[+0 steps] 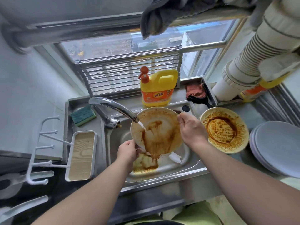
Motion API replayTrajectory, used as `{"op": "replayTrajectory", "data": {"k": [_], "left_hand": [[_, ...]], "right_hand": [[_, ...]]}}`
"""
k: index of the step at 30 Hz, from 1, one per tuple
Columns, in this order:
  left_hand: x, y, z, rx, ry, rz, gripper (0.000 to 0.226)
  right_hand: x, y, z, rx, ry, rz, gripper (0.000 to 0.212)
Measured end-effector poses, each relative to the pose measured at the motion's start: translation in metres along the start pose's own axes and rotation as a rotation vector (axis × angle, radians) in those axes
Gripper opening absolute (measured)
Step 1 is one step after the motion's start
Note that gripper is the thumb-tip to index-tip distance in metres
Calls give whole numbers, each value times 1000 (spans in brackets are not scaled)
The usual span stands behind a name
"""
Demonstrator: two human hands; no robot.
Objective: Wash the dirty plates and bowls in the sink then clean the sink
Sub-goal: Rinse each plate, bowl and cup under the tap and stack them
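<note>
A white plate [159,125] smeared with brown sauce is tilted over the steel sink [181,166]. My left hand [128,151] grips its lower left rim and my right hand [191,129] grips its upper right rim. Water runs from the faucet [113,108] onto the plate and carries sauce down into the basin, where a brown puddle lies. A second dirty plate [224,129] sits on the counter right of the sink. Something white [175,157] lies in the basin under the plate.
A green and yellow sponge [83,115] lies left of the faucet. A yellow detergent bottle [156,88] stands behind the sink. Stacked clean plates [277,146] sit far right. A wood-lined white tray [82,156] is left of the sink, a red cloth [196,92] behind it.
</note>
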State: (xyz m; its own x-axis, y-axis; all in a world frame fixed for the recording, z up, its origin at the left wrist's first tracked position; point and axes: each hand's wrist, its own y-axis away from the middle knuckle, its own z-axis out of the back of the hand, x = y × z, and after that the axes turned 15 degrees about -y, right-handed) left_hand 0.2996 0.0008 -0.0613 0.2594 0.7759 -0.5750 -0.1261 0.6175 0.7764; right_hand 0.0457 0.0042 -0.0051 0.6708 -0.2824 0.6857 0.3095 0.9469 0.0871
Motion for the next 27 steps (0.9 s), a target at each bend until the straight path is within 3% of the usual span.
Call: {"op": "replayTrajectory", "data": {"k": [10, 27], "left_hand": [[-10, 5, -26, 75, -16, -38, 28], [-3, 11, -7, 120, 87, 29, 22]], "right_hand": [[-21, 14, 27, -127, -8, -15, 20], [-26, 17, 7, 7, -8, -274, 36]]}}
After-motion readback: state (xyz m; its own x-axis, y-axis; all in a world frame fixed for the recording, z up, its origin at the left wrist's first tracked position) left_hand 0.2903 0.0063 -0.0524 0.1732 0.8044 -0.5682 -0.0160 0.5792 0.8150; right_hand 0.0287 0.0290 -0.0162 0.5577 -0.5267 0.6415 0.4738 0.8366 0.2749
